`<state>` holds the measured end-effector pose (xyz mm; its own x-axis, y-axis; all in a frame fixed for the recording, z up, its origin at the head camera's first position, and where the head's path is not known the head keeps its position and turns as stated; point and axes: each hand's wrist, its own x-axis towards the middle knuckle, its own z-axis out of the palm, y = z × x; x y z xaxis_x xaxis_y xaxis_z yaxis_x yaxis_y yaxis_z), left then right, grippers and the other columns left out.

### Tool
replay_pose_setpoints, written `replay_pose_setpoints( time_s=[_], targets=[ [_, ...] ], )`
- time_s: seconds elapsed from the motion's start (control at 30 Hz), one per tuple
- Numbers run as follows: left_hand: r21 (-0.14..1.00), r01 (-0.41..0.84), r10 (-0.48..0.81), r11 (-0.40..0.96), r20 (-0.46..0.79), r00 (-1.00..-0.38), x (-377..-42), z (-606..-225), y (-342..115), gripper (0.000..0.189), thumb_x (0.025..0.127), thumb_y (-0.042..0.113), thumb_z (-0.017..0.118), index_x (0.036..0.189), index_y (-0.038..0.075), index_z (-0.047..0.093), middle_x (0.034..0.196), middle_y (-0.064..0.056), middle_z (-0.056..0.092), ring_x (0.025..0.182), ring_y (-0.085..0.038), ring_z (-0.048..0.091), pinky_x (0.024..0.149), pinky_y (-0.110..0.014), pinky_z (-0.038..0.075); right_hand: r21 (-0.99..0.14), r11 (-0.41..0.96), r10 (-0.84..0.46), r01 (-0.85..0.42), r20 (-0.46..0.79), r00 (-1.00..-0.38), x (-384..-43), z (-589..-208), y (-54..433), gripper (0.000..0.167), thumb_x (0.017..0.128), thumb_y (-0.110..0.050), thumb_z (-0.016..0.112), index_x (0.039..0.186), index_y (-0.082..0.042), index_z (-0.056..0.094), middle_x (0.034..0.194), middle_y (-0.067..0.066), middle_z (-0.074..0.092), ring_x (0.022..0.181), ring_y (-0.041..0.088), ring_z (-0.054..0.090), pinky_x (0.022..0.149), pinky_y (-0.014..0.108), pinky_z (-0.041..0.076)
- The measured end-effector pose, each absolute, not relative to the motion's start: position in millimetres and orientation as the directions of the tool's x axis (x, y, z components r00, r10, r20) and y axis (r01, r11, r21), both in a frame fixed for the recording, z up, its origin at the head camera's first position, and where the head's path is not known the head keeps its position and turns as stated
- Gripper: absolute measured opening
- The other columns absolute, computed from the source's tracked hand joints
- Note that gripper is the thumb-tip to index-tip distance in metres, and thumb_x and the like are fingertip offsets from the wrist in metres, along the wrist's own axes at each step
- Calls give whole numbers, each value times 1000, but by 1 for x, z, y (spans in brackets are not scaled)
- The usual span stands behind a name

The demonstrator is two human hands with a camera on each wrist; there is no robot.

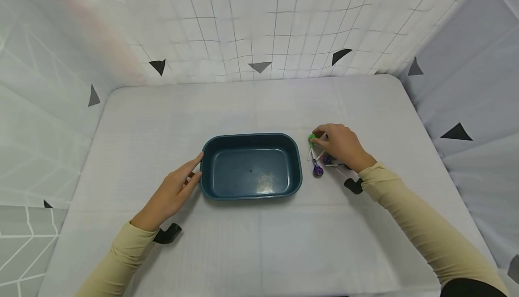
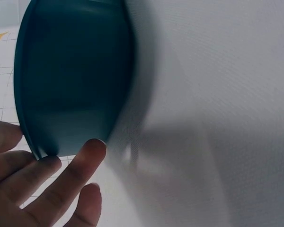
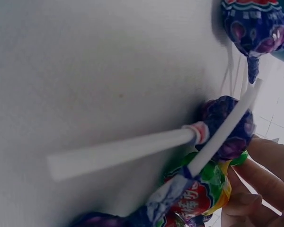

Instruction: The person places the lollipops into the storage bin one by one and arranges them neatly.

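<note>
A dark teal rectangular plastic basin (image 1: 231, 171) stands in the middle of the table. Fingers of my left hand (image 1: 172, 193) touch its left end, lying fairly straight against the wall and rim. To the right of the basin, my right hand (image 1: 340, 143) pinches a green-wrapped lollipop (image 1: 311, 138) between thumb and fingers. Under and around that hand lie several more lollipops, among them a purple one (image 1: 318, 171) nearest the basin. The right wrist view shows a lollipop in a green, red and yellow wrapper (image 3: 208, 184) next to purple ones, their white sticks crossing. My right hand partly hides the pile.
A white cloth covers the table (image 1: 259, 243). Behind it hangs a white wall sheet (image 1: 259, 26) with a grid and dark triangles; grey-white sheets close off both sides. A black wrist device (image 1: 168, 234) sits beneath the left wrist, another (image 1: 353, 185) beneath the right.
</note>
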<state>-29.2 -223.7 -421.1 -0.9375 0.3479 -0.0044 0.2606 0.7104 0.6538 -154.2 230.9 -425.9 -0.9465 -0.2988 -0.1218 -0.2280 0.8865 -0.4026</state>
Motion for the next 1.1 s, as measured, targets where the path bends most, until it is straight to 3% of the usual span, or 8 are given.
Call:
replay_pose_setpoints(
  time_s=[0.23,0.47,0.63,0.83,1.1],
  targets=[
    [653,258,348,712,-10,-937,-29,-421,-224,55,112,23,48,163,12,32,126,-10,69,97,-18,66,73,-30,49,-403,884,-309,-239,-117,-944,-154,-424,231,32,99,-26,72,123,-6,74,114,16,77,100,34,72,76,48,57],
    [639,260,341,724,-4,-940,-30,-422,-224,56,111,22,50,163,12,32,139,-12,65,103,-22,69,78,-35,54,-404,878,-326,-255,-118,-938,-155,-417,231,30,98,-26,73,121,-6,75,114,15,77,89,28,71,70,43,56],
    [642,260,347,721,-10,-938,-30,-421,-223,56,111,19,50,164,11,31,148,-14,59,109,-26,69,82,-41,55,-400,879,-329,-259,-114,-938,-155,-412,231,29,99,-26,72,121,-7,75,114,14,77,92,29,72,71,44,56],
    [645,265,352,717,-6,-936,-30,-420,-223,56,111,19,49,163,10,31,148,-15,59,108,-26,69,83,-42,55,-402,879,-327,-257,-115,-938,-153,-401,228,30,99,-27,72,122,-8,75,117,14,76,95,30,73,74,46,57],
    [643,268,349,717,2,-937,-30,-421,-223,56,111,20,50,163,10,32,145,-15,62,104,-24,69,82,-41,55,-435,855,-354,-282,-93,-931,-152,-392,225,29,100,-30,71,122,-11,76,117,11,77,78,19,66,63,35,49]
  ],
)
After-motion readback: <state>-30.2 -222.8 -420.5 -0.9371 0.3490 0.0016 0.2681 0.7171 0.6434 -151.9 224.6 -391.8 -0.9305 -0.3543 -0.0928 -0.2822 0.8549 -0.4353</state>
